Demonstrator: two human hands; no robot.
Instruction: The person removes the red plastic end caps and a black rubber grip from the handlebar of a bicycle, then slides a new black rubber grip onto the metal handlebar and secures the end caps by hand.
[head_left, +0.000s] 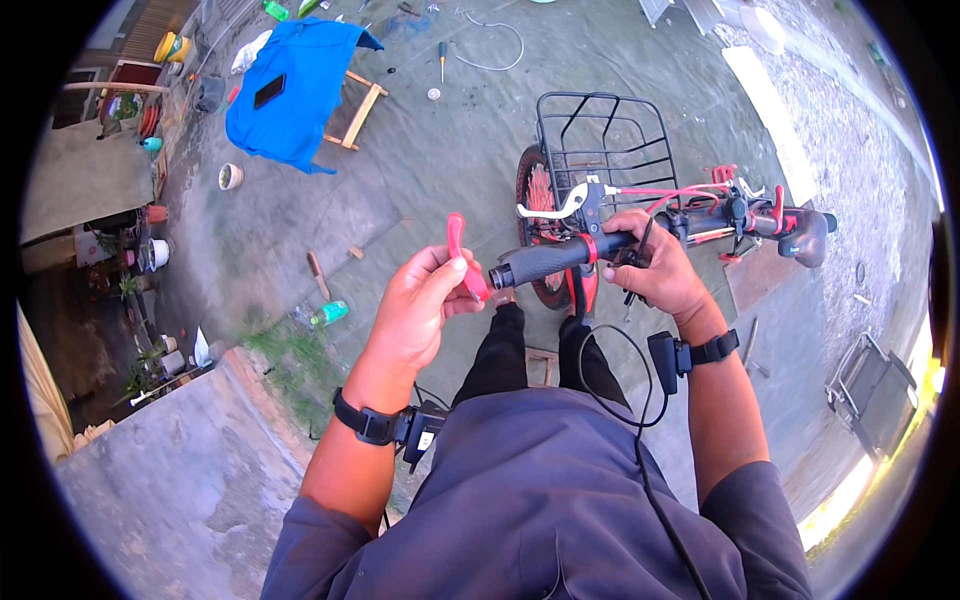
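My left hand pinches a red, curved brake lever upright between thumb and fingers, just left of the handlebar's end. The bicycle handlebar crosses in front of me, with a black ribbed grip and a red clamp ring beside it. Around the bar and a thin black cable, my right hand is closed just right of the ring; its palm side is hidden. A white brake lever sticks out on the bar's far side. Red cables run toward the bar's other end.
Beyond the bar sits a black wire basket over the front wheel. A blue cloth with a phone covers a wooden-legged stool at far left. On the ground lie a screwdriver, hammer and green bottle.
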